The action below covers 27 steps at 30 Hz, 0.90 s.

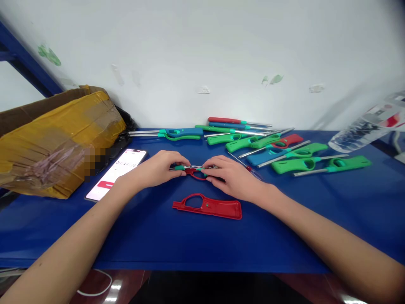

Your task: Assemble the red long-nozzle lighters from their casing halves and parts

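Note:
An opened red utility lighter (198,174), its trigger loop showing, lies between my hands over the blue tabletop. My left hand (161,168) pinches its left end at a teal collar (179,168). At the other end, the fingers of my right hand (228,174) close on the lighter's body and cover most of it. Thin light-coloured strands, perhaps wires, run between the two sets of fingertips. Just below, a loose red half-shell (221,208) rests on the table with its hollow inside facing up, touched by neither hand.
Several green, blue and red lighters (292,164) with metal tubes lie at the back right. A blue-and-green pair (182,133) sits behind my left hand. On the left are a phone (122,169) with a running timer and a taped carton (60,143). A water bottle (363,128) leans at far right.

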Each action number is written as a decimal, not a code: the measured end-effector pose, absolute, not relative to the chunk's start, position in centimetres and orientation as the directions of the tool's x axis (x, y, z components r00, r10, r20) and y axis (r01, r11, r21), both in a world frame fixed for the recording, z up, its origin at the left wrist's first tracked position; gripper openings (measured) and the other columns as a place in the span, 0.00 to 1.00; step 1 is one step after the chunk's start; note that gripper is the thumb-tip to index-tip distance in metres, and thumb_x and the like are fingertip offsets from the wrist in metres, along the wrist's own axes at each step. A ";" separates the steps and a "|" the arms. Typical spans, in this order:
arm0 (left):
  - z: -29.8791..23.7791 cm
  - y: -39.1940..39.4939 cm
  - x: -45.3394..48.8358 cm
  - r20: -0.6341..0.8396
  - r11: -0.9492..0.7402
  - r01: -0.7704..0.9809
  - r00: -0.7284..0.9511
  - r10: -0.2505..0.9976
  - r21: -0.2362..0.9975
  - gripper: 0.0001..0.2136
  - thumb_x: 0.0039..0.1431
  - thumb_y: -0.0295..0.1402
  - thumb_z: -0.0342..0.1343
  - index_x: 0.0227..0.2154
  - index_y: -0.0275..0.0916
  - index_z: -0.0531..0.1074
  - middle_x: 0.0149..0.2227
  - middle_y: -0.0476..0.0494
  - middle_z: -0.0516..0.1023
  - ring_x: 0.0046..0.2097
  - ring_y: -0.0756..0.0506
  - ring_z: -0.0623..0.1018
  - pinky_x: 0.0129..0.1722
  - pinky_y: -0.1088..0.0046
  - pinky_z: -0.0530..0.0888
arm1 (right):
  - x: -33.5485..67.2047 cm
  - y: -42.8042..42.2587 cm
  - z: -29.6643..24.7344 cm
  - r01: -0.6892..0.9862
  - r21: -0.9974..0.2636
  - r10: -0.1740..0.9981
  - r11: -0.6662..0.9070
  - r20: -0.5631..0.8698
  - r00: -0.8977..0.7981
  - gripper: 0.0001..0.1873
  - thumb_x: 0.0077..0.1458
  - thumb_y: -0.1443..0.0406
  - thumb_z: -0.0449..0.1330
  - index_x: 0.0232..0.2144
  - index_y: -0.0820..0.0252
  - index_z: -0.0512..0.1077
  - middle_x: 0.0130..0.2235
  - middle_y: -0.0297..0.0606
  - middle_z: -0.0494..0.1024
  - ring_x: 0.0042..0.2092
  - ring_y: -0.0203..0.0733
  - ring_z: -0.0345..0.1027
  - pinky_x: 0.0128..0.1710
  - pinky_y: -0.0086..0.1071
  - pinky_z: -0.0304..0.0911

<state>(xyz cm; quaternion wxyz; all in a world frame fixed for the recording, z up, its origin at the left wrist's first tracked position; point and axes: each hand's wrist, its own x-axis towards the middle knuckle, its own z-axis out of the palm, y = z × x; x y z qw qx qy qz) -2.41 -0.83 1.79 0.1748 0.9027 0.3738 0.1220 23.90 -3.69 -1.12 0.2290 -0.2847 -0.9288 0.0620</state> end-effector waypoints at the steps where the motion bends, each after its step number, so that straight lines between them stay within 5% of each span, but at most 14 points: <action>1: 1.9 -0.9 -2.4 0.096 -0.658 0.630 0.688 0.719 0.412 0.11 0.61 0.37 0.58 0.44 0.42 0.77 0.43 0.45 0.80 0.42 0.45 0.78 0.41 0.70 0.72 | 23.8 -3.7 -1.1 0.497 -0.242 0.553 0.833 0.394 -0.734 0.14 0.63 0.68 0.53 0.48 0.62 0.76 0.49 0.46 0.76 0.51 0.47 0.68 0.52 0.44 0.67; 27: 2.2 -1.7 -2.9 0.129 -0.699 0.607 0.713 0.689 0.377 0.10 0.61 0.36 0.56 0.40 0.41 0.80 0.38 0.44 0.81 0.36 0.46 0.79 0.36 0.72 0.74 | 23.9 -3.9 -1.4 0.486 -0.248 0.546 0.838 0.415 -0.728 0.15 0.63 0.68 0.54 0.48 0.58 0.75 0.49 0.45 0.76 0.51 0.48 0.69 0.52 0.45 0.68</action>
